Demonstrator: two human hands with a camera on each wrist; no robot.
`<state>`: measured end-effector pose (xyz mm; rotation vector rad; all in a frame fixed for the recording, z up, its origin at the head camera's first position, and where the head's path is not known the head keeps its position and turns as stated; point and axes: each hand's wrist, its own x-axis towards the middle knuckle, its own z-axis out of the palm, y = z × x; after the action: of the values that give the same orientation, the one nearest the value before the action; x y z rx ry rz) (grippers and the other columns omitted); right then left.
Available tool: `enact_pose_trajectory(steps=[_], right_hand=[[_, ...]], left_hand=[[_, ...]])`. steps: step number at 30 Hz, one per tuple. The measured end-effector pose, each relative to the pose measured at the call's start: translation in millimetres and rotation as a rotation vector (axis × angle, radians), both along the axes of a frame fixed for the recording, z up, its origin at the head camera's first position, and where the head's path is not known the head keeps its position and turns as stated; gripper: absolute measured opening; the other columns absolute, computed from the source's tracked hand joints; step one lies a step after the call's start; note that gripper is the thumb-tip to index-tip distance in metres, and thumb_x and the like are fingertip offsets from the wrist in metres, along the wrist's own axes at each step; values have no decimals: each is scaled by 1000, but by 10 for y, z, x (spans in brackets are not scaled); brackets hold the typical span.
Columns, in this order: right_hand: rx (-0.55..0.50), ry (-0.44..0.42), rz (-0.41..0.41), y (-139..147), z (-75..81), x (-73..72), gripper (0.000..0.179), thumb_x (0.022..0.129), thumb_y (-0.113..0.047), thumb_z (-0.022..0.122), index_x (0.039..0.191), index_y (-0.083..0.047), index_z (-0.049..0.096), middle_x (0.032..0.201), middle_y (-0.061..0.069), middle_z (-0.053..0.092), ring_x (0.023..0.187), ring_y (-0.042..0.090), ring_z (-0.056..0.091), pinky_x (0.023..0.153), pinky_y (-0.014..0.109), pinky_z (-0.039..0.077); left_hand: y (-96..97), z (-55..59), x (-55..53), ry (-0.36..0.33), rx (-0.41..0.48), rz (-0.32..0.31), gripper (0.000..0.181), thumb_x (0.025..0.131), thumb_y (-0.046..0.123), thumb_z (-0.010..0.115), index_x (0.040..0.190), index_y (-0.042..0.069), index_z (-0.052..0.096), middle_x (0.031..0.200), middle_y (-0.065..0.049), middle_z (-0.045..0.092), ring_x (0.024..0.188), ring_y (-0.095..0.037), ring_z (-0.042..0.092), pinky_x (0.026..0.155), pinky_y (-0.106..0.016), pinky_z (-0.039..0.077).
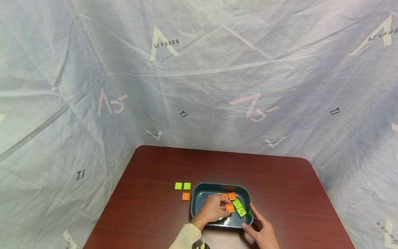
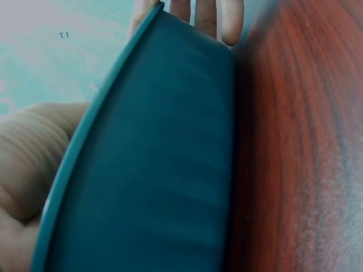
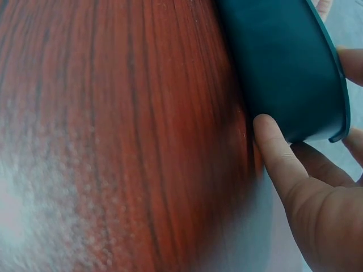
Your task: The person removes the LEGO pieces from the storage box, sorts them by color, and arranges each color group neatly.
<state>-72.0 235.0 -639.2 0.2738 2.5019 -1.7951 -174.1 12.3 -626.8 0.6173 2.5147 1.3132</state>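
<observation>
My left hand [image 1: 212, 208] reaches into the dark teal tray [image 1: 217, 185] and pinches an orange toy brick [image 1: 229, 208] between thumb and fingers. Beyond those fingers lie another orange brick [image 1: 232, 196] and one more, partly hidden by the hand. Two lime-green bricks [image 1: 239, 207] lie end to end at the tray's right side. At the right front corner, my right hand [image 1: 263, 232] grips the tray, thumb on one side and fingers along the other. The right wrist view shows the thumb [image 3: 278, 153] against the outer wall. In the left wrist view the tray wall hides most of the left hand [image 2: 34, 158].
On the dark red wooden table [image 1: 149, 221], left of the tray, two lime-green bricks [image 1: 182, 186] sit side by side with an orange brick [image 1: 186, 196] in front of the right one. A pale printed cloth [image 1: 199, 103] hangs behind and beside the table.
</observation>
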Motion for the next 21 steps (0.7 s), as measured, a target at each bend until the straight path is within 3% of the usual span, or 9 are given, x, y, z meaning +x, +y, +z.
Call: enact_pose_trajectory(steps=[10, 21], right_hand=[[-4, -12, -7, -12, 15, -1, 88, 86, -22, 90, 162, -25, 45, 158, 29, 48, 128, 37, 66, 85, 17, 55], [41, -13, -4, 6, 19, -1, 89, 85, -27, 91, 162, -26, 46, 159, 25, 49, 128, 35, 67, 90, 18, 54]], left_hand=[[-47, 113, 30, 7, 62, 15, 29, 83, 13, 88, 111, 15, 83, 108, 3, 78, 85, 7, 70, 72, -12, 56], [-164, 213, 53, -22, 158, 33, 31, 85, 11, 87, 115, 12, 81, 113, -1, 73, 94, -5, 76, 77, -17, 60]])
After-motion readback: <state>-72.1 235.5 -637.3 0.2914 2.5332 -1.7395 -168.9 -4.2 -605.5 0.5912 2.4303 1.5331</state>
